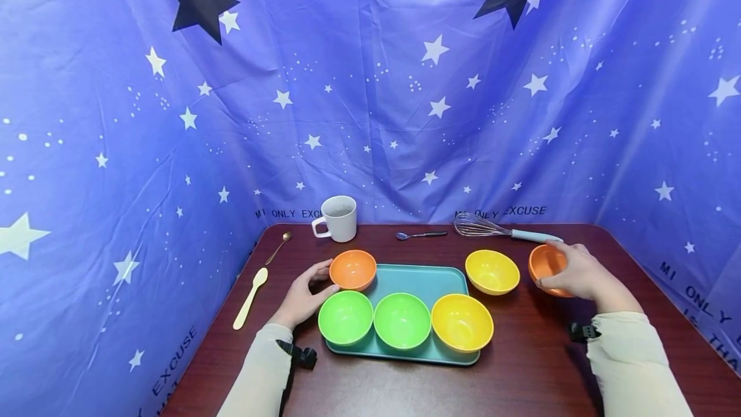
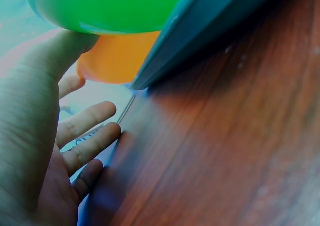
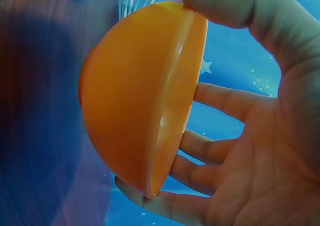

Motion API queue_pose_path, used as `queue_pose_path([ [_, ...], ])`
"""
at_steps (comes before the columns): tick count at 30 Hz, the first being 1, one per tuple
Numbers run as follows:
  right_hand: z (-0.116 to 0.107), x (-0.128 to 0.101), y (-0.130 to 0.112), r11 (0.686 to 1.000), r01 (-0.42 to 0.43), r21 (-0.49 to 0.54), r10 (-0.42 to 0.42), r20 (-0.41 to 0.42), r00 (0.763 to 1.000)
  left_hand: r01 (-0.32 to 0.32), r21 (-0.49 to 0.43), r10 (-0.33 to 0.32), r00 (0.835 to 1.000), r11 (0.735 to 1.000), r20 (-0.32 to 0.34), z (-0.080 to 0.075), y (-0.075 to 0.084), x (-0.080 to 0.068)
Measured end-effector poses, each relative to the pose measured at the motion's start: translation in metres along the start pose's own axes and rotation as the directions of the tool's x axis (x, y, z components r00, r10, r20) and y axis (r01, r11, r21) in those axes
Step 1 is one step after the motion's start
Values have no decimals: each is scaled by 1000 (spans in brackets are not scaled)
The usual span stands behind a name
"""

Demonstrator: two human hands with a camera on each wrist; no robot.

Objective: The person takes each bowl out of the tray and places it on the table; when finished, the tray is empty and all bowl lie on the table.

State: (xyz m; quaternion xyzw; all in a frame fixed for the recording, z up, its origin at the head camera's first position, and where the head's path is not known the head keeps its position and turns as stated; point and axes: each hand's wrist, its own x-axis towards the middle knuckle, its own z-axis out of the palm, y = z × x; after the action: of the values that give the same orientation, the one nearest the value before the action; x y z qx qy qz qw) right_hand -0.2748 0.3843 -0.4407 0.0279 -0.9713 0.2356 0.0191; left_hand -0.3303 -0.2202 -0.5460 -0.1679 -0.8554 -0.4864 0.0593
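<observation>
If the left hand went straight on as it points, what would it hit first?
Likely the round orange bowl at the far left corner of the rectangular teal tray; the left hand looks nearly against it, contact unclear.

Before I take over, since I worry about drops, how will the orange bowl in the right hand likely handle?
The orange bowl looks stiff: its rim shows no buckling in the right hand. Its glossy surface may be slippery. Its narrow foot suggests it could tip if pushed.
</observation>
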Motion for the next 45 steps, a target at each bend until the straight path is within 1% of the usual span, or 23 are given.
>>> queue_pose_path([
  [5, 7, 3, 6, 1000, 2, -4, -2, 30, 1000, -10, 5, 10, 1000, 1000, -3, 0, 0, 1],
  [11, 12, 6, 8, 999, -41, 14, 40, 90, 995, -10, 9, 10, 1000, 1000, -11, 1, -1, 1],
  [21, 12, 6, 3, 998, -55, 10, 54, 128, 990, -20, 16, 20, 1000, 1000, -15, 1, -3, 1],
  [36, 16, 6, 2, 999, -37, 17, 35, 103, 994, -23, 10, 23, 1000, 1000, -12, 0, -1, -1],
  [45, 14, 4, 0, 999, -33, 18, 31, 104, 994, -32, 5, 32, 999, 999, -6, 0, -2, 0],
])
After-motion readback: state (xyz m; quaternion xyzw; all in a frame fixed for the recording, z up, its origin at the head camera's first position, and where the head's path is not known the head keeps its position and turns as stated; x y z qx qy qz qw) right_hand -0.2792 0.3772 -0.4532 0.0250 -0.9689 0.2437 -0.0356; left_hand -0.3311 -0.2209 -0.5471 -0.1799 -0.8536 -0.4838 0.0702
